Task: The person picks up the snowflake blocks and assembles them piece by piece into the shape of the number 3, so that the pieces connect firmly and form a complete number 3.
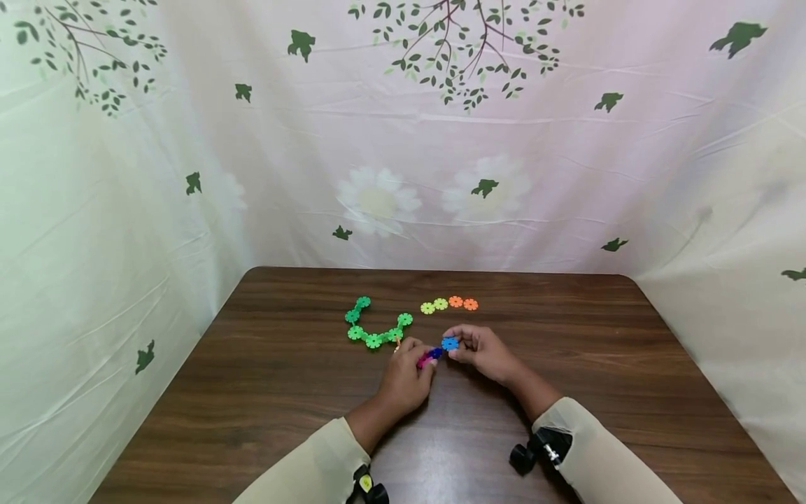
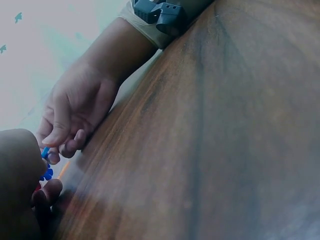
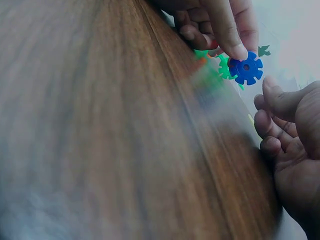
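Observation:
My left hand [image 1: 406,376] pinches a dark blue notched flower disc [image 3: 246,68], which is joined to a pink disc [image 1: 423,361] partly covered by the fingers. Close by on its right, my right hand [image 1: 483,354] holds a lighter blue flower disc [image 1: 450,343] between thumb and fingers. In the left wrist view this disc [image 2: 45,152] appears edge-on above the dark blue one [image 2: 47,173]. A curved chain of green flower discs [image 1: 373,341] lies just beyond the left hand. An orange piece [image 1: 397,344] shows between chain and hand; whether they join is hidden.
Two yellow-green discs [image 1: 434,306] and two orange discs [image 1: 462,302] lie in a row beyond the right hand. The brown wooden table [image 1: 283,406] ends at a printed fabric curtain [image 1: 415,140] behind and on both sides.

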`<action>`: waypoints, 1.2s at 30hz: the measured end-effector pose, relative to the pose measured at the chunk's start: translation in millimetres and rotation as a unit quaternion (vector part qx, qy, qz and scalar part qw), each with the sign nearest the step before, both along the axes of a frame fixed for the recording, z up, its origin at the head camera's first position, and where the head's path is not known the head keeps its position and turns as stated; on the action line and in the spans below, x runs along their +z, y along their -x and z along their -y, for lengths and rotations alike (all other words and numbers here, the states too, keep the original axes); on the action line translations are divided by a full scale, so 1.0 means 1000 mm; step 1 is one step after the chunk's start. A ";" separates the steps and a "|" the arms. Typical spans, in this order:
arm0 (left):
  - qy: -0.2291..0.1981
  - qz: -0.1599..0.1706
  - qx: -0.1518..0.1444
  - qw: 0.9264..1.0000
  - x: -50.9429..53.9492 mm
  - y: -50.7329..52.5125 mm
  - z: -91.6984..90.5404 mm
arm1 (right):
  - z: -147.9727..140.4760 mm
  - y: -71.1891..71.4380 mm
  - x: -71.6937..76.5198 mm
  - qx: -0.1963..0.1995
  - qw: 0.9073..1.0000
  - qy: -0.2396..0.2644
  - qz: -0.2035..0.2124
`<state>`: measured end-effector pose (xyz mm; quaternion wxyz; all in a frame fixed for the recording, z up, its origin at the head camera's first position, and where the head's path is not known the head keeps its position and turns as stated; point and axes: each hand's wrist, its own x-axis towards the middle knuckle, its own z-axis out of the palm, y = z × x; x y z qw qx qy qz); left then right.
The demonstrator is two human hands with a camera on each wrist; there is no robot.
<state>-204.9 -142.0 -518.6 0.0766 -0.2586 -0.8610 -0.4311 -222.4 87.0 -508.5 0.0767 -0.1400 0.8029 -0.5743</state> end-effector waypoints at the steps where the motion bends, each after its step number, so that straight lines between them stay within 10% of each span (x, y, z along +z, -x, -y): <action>1: -0.001 0.004 -0.002 1.000 0.000 0.000 0.000 | 0.000 0.000 0.000 0.002 1.000 0.000 -0.002; 17: -0.007 -0.004 -0.008 1.000 0.001 0.001 -0.001 | -0.003 -0.002 0.000 0.036 0.999 -0.026 -0.017; 30: -0.065 0.066 -0.031 0.995 0.006 0.000 -0.001 | 0.001 -0.004 0.002 0.023 0.999 -0.029 -0.018; 36: -0.033 -0.009 -0.017 0.999 0.004 0.000 -0.001 | -0.001 -0.003 0.000 0.036 0.998 -0.026 -0.034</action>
